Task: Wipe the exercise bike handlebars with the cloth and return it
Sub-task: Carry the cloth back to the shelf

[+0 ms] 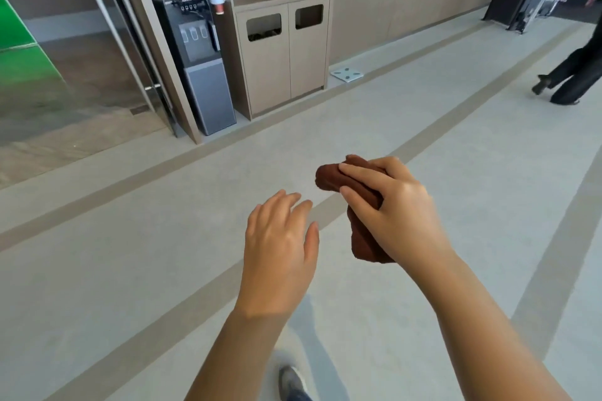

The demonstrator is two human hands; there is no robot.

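Note:
A brown cloth (329,177), bunched up, is held in my right hand (394,205) over the floor at mid-frame; one end sticks out past my fingers and the other hangs below my palm. My left hand (280,238) floats just left of it, palm down, fingers apart, holding nothing and not touching the cloth. No exercise bike or handlebars appear in view.
A water dispenser (202,62) and a wooden cabinet with two bin openings (283,52) stand against the far wall. A flat scale (347,74) lies on the floor by the cabinet. A person's legs (576,75) walk at the far right. My shoe (291,382) shows below.

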